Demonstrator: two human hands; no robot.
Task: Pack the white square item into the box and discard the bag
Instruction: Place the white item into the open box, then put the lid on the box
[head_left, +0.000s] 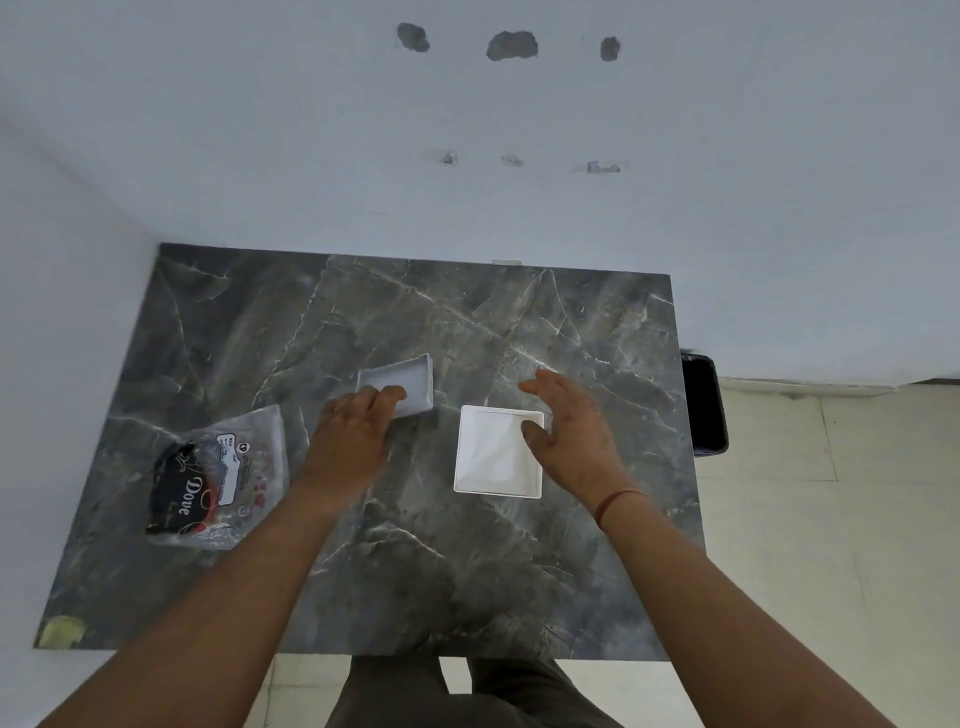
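While the left hand (358, 426) rests its fingers on the tilted box lid (402, 384), the right hand (569, 426), fingers spread wide and holding nothing, hovers at the right edge of the white square item (493, 457), lying flat just beside it.

head view | worn, looks steeply down and forward | close above grey marble table (415, 571) | wall beyond

Plain room, likely home: grey marble-look table (415, 571) in corner of patched white wall (511, 45), tiled floor (805, 545), black bin (704, 405).
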